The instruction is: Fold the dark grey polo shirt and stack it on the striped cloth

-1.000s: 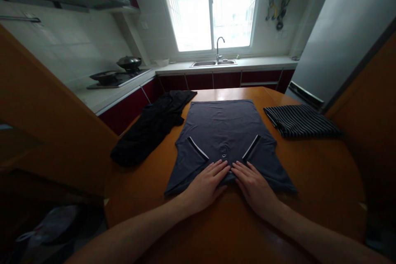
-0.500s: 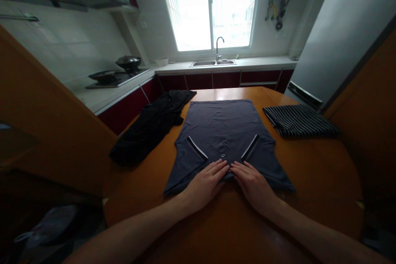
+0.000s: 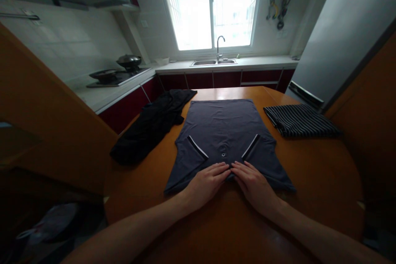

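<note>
A dark blue-grey polo shirt (image 3: 224, 123) lies spread on the table, its sleeves folded inward so that their black-and-white trimmed cuffs slant toward the middle. One small round button shows near its centre. My left hand (image 3: 208, 181) rests flat on the shirt's near edge, fingers stretched and pointing right. Mirroring it, my right hand (image 3: 252, 179) lies on the same edge with its fingers extended. The fingertips of both hands almost meet at the collar area, which they partly cover.
Black clothing (image 3: 148, 128) lies bunched on the left of the round wooden table (image 3: 321, 173). On the right sits a folded black-and-white striped cloth (image 3: 301, 120). Beyond are a counter with a sink (image 3: 213, 62), a stove with pans (image 3: 128, 62), and a fridge (image 3: 343, 29).
My left fingers have slid slightly down toward the shirt's near edge. The right hand is almost unchanged, and the shirt keeps its place.
</note>
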`<state>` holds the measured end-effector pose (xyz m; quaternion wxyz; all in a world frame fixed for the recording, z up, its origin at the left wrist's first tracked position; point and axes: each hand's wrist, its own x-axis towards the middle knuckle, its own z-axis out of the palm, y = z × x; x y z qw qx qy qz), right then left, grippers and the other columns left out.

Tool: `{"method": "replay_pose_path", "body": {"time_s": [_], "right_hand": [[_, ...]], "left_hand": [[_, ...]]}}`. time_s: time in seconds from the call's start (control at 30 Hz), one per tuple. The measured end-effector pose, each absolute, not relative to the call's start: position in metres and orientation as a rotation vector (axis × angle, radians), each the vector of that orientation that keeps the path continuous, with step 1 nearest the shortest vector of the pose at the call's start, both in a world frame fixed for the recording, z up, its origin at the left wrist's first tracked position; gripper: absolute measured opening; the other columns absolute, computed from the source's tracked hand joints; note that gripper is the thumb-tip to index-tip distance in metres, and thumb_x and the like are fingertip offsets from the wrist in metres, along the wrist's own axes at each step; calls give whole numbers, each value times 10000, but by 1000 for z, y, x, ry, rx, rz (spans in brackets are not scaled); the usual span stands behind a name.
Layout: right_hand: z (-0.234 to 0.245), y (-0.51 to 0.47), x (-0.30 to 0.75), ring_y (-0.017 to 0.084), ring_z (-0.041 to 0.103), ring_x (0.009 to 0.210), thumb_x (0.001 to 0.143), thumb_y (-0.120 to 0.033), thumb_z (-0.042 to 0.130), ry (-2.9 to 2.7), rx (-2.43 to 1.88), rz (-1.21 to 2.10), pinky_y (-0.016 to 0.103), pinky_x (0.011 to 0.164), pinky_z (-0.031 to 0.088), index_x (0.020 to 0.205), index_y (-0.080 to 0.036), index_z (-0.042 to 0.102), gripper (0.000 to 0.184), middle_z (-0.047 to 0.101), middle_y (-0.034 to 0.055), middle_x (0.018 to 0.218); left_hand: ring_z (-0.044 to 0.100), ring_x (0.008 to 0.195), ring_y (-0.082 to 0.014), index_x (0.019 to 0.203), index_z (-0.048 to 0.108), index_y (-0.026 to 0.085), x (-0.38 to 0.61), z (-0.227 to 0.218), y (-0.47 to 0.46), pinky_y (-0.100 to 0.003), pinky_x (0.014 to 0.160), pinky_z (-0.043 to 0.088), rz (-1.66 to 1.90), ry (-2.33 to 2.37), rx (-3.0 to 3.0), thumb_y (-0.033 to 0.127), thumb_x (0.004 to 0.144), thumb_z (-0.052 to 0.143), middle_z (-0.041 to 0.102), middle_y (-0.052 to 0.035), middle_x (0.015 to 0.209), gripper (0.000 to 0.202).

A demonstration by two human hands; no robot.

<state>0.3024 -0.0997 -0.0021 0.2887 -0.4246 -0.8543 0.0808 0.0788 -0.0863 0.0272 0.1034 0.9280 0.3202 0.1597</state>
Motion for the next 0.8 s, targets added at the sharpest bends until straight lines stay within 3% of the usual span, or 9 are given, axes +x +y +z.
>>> {"method": "replay_pose_path", "body": {"time_s": [0.2, 0.33, 0.57, 0.8], "right_hand": [[0, -102, 303, 254, 591, 1285, 944, -166, 530, -2285, -1152, 214, 514, 1137, 425, 1281, -192, 663, 363, 662, 105, 1342], [-1, -102, 305, 272, 570, 1307, 869, -154, 614, -2315, -1145, 216, 533, 1145, 414, 1323, -176, 631, 455, 629, 114, 1386], [-2, -99, 307, 234, 601, 1275, 882, -38, 507, -2318, -1121, 196, 491, 1129, 449, 1312, -199, 649, 481, 661, 90, 1348], [-3, -96, 307, 229, 634, 1234, 888, -24, 471, -2305, -1108, 178, 480, 1117, 466, 1288, -185, 666, 473, 690, 98, 1299]], "left_hand": [[511, 1371, -180, 1381, 574, 192, 79, 29, -86, -357, 1168, 425, 531, 925, 2634, 184, 1035, 419, 601, -70, 1427, 379], [526, 1357, -180, 1379, 581, 192, 78, 25, -84, -353, 1157, 435, 589, 930, 2566, 202, 1035, 448, 599, -74, 1430, 369], [567, 1319, -191, 1319, 637, 197, 77, 21, -81, -368, 1128, 467, 644, 950, 2485, 212, 1026, 462, 627, -75, 1394, 342], [535, 1352, -222, 1407, 558, 221, 76, 22, -84, -402, 1144, 451, 584, 957, 2586, 284, 974, 595, 585, -86, 1442, 440]]}}
